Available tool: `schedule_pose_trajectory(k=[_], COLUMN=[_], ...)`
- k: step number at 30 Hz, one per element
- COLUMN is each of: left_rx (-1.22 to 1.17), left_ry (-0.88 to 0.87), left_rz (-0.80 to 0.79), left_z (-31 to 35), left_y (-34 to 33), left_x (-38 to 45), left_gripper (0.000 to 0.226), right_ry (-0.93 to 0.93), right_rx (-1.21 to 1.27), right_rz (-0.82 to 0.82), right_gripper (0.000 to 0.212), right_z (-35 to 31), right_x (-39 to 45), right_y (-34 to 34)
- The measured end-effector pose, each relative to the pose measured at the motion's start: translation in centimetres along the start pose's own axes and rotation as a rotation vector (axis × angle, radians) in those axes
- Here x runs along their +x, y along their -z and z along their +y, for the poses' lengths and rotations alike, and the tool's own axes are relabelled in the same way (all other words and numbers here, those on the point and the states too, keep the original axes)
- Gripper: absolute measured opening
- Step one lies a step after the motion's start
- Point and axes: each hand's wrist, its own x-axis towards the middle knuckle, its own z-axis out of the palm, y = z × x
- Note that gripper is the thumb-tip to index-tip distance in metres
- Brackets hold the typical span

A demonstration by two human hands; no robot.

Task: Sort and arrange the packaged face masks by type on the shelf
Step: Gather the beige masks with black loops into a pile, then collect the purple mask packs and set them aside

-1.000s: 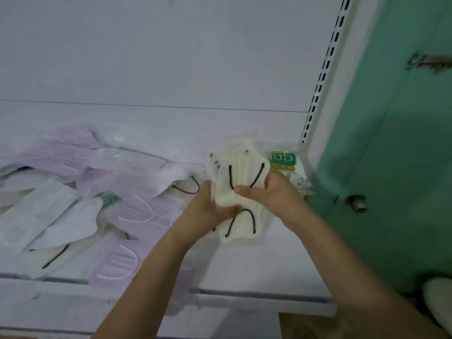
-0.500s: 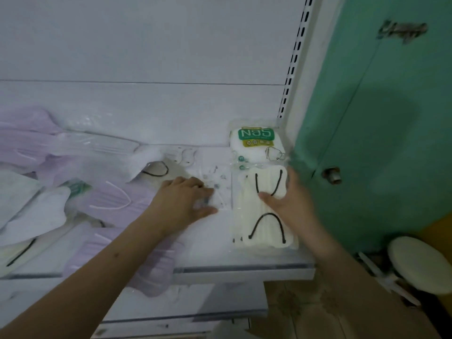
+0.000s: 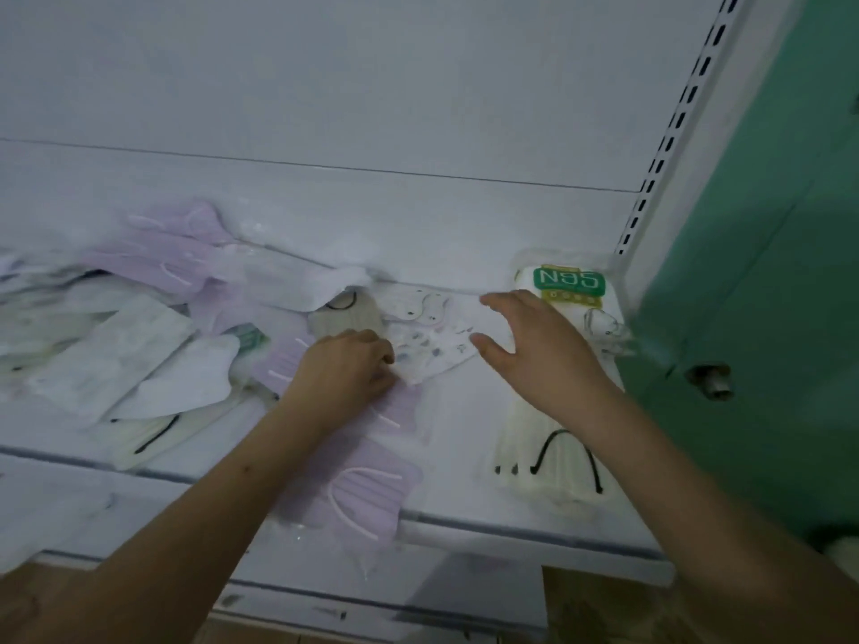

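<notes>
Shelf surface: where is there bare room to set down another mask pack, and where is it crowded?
Bare shelf shows between the lilac mask pack at the front edge and the cream black-looped mask stack on the right, below the patterned mask pack the left hand grips. The right hand hovers open above it. Everything left of the left hand is piled with overlapping packs.

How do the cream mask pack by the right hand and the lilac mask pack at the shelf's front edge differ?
The cream mask pack has black ear loops; the lilac mask pack has white ones. The cream pack lies fully on the shelf, near its right end; the lilac pack overhangs the front edge, nearer the middle. The right hand hovers open above the cream pack; no hand touches the lilac one. Both lie flat in clear wrappers.
</notes>
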Motion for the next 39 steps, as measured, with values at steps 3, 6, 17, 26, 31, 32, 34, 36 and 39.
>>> schedule_pose_trajectory(k=[3, 6, 17, 26, 31, 32, 34, 36, 39], left_rx=[0.083, 0.097, -0.313, -0.159, -0.171, -0.178, -0.246, -0.33, -0.504], left_ry=[0.072, 0.108, -0.17, -0.187, 0.023, 0.068, 0.174, 0.285, 0.4], left_rz=[-0.093, -0.11, 0.197, 0.224, 0.41, 0.431, 0.487, 0.559, 0.561], left_z=[-2.0, -3.6, -3.0, -4.5, -3.7, -3.7, -3.8, -4.0, -3.5], left_y=[1.1, 1.8, 7.7, 4.5, 5.0, 4.9, 4.4, 3.9, 3.7], left_x=[-0.6, -1.0, -9.2, -16.2, -15.3, -15.5, -16.1, -16.3, -16.6], left_gripper=[0.049, 0.025, 0.064, 0.022, 0.028, 0.03, 0.035, 0.043, 0.048], right_ry=[0.043, 0.033, -0.555, -0.242, -0.222, -0.174, -0.12, -0.027, 0.287], right_rx=[-0.089, -0.003, 1.085, 0.867, 0.704, 0.566, 0.224, -0.167, -0.156], right_rz=[-0.453, -0.39, -0.482, -0.881, -0.646, -0.57, -0.421, -0.209, -0.067], right_gripper=[0.067, 0.049, 0.008, 0.028, 0.009, 0.014, 0.033, 0.049, 0.053], right_z=[-1.1, -2.8, -9.0, -7.4, -6.9, -6.3, -5.0, -4.6, -7.0], right_x=[3.3, 5.1, 7.9, 5.7, 7.1, 7.9, 9.5, 9.9, 8.7], right_y=[-1.5, -3.1, -6.2, -6.3, -5.1, -4.8, -4.7, -5.1, -6.9])
